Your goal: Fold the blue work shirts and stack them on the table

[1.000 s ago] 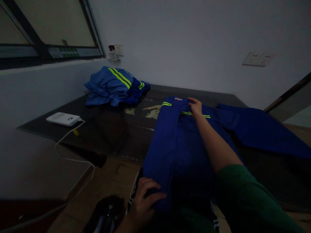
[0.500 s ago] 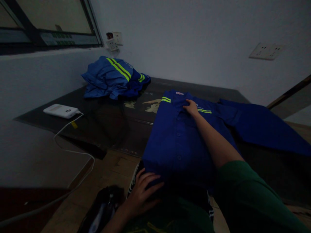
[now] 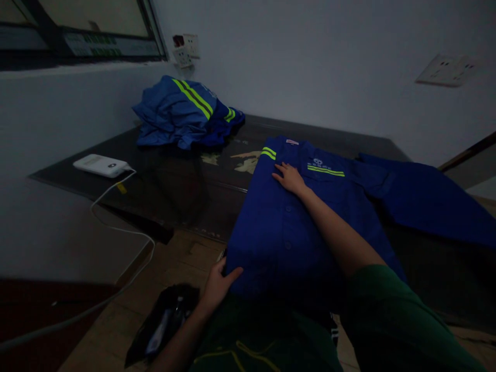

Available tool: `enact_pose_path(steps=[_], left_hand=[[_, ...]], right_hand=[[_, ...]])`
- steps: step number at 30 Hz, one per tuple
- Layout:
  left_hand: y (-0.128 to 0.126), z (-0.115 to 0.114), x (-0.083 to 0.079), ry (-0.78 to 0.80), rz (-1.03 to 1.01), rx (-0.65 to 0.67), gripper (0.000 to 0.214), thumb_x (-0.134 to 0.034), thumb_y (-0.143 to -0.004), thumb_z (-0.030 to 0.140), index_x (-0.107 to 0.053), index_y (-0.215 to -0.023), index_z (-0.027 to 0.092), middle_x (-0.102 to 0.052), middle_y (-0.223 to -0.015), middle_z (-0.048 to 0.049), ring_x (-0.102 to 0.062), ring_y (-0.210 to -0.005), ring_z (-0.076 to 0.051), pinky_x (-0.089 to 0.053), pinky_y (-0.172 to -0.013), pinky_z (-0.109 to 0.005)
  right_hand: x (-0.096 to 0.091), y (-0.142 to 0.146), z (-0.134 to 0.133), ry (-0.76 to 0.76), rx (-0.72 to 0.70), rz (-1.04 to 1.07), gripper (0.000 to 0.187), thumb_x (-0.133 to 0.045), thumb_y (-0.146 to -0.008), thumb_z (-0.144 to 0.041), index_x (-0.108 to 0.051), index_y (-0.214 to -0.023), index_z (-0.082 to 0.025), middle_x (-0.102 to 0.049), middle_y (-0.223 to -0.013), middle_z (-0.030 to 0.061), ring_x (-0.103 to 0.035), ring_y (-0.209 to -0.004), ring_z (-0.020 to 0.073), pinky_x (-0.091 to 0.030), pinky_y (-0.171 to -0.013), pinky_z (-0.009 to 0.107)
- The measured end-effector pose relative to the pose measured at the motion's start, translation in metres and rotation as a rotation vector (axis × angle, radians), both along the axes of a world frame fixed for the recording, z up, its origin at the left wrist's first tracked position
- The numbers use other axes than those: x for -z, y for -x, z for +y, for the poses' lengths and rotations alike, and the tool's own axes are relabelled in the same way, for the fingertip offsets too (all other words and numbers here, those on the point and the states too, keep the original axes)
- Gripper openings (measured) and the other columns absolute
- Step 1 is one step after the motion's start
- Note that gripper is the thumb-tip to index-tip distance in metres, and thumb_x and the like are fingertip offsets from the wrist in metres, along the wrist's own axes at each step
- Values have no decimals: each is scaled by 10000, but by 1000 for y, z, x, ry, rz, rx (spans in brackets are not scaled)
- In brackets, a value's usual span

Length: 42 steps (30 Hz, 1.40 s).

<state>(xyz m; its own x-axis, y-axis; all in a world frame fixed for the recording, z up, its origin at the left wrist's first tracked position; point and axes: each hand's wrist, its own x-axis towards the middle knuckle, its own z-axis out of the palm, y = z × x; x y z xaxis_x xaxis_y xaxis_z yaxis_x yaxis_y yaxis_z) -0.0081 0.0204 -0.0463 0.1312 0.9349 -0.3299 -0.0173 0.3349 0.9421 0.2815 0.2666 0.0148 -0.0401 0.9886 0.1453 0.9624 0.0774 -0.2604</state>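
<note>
A blue work jacket [image 3: 267, 222] with yellow-green reflective stripes lies front up on the dark table, its collar away from me and its hem hanging toward my lap. At the lower left corner my left hand [image 3: 217, 284] grips the jacket's edge, thumb on top and the other fingers hidden beneath the cloth. My right hand [image 3: 290, 178] lies flat on the chest, left of the striped pocket, fingers spread. One sleeve is tucked out of sight; a long blue piece of cloth [image 3: 437, 201] stretches out to the right.
Crumpled blue garments [image 3: 174, 113] sit at the table's back left. A white power bank [image 3: 101, 165] with a white cable [image 3: 127, 231] rests near the left edge. A black bag [image 3: 166, 320] with a bottle is on the floor. Wall sockets [image 3: 445, 70] are at the right.
My right hand has slid left and toward me across the chest, uncovering the logo and stripes. My left hand has gone from resting flat by the hem to gripping the corner.
</note>
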Motion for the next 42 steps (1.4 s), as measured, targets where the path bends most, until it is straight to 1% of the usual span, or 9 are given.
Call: enact_pose_path(steps=[8,13,16,19,21,24,32,37,42], left_hand=[[2,-1,12,-39,75,-37,630,-766,-553,579,-660,-986,135,-705,-1043,-129,-644,-997,-315,-501,-897,-424],[11,-3,7,-604,405,-383,387,-694,-723,419,-589,-1019,194,-622,-984,-74,-592,-985,-256,-457,-925,-392],[2,17,-33,-957,467,-218,143,-591,-827,288,-623,-945,215,-620,-931,-60,-593,-911,-210,-476,-838,-328],[-33,62,-92,-1083,470,140,144,-527,-868,212,-670,-882,208,-650,-883,-54,-608,-882,-191,-481,-811,-307],[-65,107,-124,-1049,408,248,175,-492,-889,199,-667,-878,204,-663,-910,-51,-616,-896,-179,-483,-838,-307],[-109,187,-143,-994,319,277,139,-525,-853,158,-658,-875,192,-684,-922,-36,-631,-906,-171,-490,-856,-304],[-173,373,-118,-863,659,215,310,-467,-778,-10,-660,-960,152,-698,-977,-62,-655,-932,-168,-516,-861,-303],[-222,433,-108,-946,828,285,360,-431,-769,-25,-669,-989,133,-664,-1032,-97,-614,-1019,-187,-463,-955,-317],[-251,462,-88,-1086,973,468,215,-473,-872,140,-685,-908,155,-651,-1001,-89,-590,-1027,-201,-434,-961,-317]], right_hand=[[-8,1,-8,57,-5,-61,564,-393,-969,-459,-364,-1467,-196,-302,-1535,140,-255,-1416,309,-204,-1125,535],[-16,8,-12,99,12,-116,580,-372,-973,-462,-339,-1478,-179,-297,-1537,144,-244,-1418,320,-213,-1121,527],[-23,9,-14,125,10,-137,590,-390,-965,-467,-345,-1476,-176,-310,-1529,155,-263,-1408,330,-239,-1109,523],[-31,9,-18,151,-10,-149,599,-412,-958,-468,-347,-1475,-172,-326,-1521,161,-280,-1401,331,-265,-1099,509],[-36,7,-20,157,-33,-159,595,-429,-952,-468,-368,-1465,-171,-355,-1506,160,-310,-1386,327,-285,-1092,489],[-44,-2,-19,118,-69,-130,530,-450,-949,-446,-470,-1399,-166,-444,-1445,158,-396,-1332,301,-333,-1068,427],[-57,-85,-3,-21,118,147,307,-567,-881,-239,-624,-1167,-143,-645,-1120,123,-604,-1038,207,-427,-929,301],[-42,-110,10,34,181,400,469,-602,-830,-189,-520,-1291,-177,-653,-936,49,-624,-862,163,-456,-793,274],[-31,-101,26,-19,122,560,529,-610,-775,-145,-522,-1292,-213,-559,-772,-28,-535,-705,132,-435,-689,252]])
